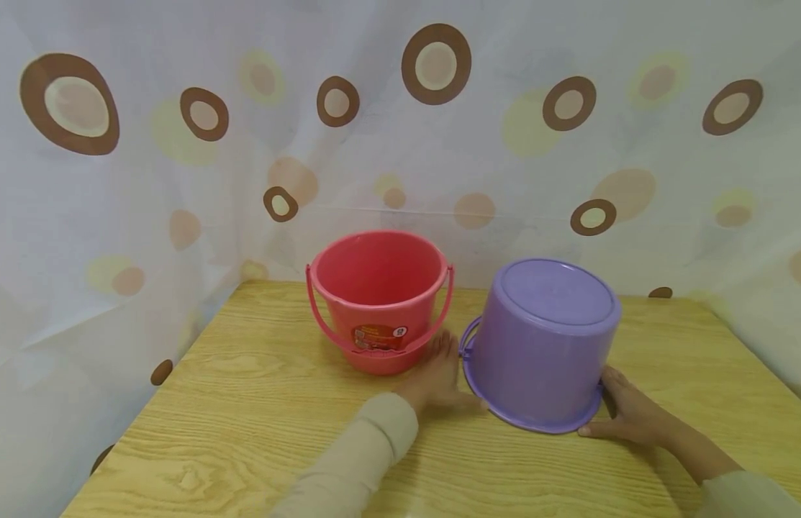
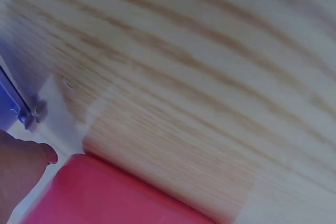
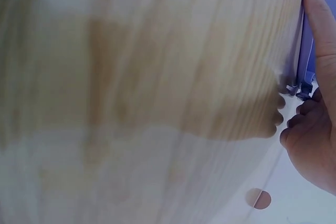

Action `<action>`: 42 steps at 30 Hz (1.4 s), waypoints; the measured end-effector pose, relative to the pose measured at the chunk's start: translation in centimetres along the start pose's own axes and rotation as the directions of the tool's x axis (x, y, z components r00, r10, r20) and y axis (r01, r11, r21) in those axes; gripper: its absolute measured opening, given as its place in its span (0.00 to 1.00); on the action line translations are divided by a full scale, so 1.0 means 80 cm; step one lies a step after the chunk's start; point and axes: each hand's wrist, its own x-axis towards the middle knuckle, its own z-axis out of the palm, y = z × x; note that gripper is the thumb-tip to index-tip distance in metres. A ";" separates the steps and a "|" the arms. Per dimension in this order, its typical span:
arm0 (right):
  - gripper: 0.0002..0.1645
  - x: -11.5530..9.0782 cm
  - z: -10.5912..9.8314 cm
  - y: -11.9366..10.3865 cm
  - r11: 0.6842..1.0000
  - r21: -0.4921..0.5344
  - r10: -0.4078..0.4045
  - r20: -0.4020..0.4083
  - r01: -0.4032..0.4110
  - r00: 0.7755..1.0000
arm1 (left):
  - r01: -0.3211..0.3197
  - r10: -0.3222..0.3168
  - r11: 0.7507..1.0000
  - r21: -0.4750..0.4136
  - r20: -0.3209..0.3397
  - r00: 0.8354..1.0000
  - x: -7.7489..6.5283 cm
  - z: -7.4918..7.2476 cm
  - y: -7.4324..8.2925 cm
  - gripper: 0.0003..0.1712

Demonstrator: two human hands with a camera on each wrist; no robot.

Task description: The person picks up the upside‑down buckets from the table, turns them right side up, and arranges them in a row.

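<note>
A purple bucket [image 1: 542,360] stands upside down on the table, its base facing up. My right hand [image 1: 633,414] touches its rim on the right side, thumb along the front and fingers farther back. In the right wrist view the fingertips are beside the handle's hinge [image 3: 302,90]. My left hand [image 1: 435,378] reaches into the gap between the two buckets, fingers extended and thumb toward the purple rim. A red bucket [image 1: 381,316] stands upright to its left, its handle [image 1: 319,306] hanging down in front.
The wood-grained table [image 1: 199,432] carries both buckets side by side near its back. Behind and beside it hangs a pale sheet [image 1: 374,144] with brown and yellow round spots. Free tabletop lies to the left and in front.
</note>
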 end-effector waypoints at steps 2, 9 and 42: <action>0.69 0.001 0.002 0.001 1.000 -0.022 -0.017 -0.015 0.017 1.000 | 0.023 -0.023 1.000 -0.010 0.014 1.000 -0.003 -0.009 0.009 0.74; 0.68 0.003 0.001 0.001 0.998 -0.034 0.045 -0.011 -0.045 0.999 | 0.098 -0.097 0.995 -0.005 0.052 0.994 -0.005 -0.020 0.022 0.74; 0.66 0.004 -0.008 -0.010 0.978 -0.083 0.193 0.027 -0.190 0.981 | 0.089 -0.089 0.996 0.020 0.013 0.996 -0.006 -0.020 0.045 0.69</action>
